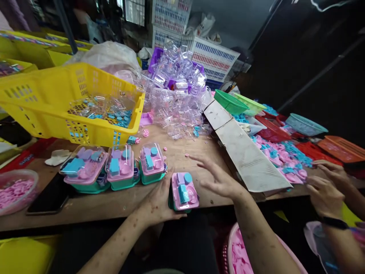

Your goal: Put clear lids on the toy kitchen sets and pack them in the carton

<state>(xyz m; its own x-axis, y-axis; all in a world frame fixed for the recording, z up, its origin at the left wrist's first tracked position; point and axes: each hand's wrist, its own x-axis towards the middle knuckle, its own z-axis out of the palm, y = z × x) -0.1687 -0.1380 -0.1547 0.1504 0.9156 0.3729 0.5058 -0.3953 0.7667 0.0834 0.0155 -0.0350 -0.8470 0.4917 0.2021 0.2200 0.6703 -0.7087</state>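
My left hand (159, 199) is wrapped round the side of a small toy box (180, 202) at the table's front edge. The box has a teal base and a pink top with purple and blue moulded pieces; I cannot make out whether a clear lid covers it. To its right hovers my right hand (221, 177), fingers spread and holding nothing. Three similar boxes with clear lids stand in a row to the left: one nearest my left hand (152, 163), a middle one (121, 167) and a far-left one (85, 167).
A yellow crate (114, 131) stands behind the boxes, beside a heap of clear plastic covers (179, 102). A cardboard strip (242, 156) divides off pink and blue parts (276, 156) at right, near another person's hands (326, 194). A phone (48, 198) lies left.
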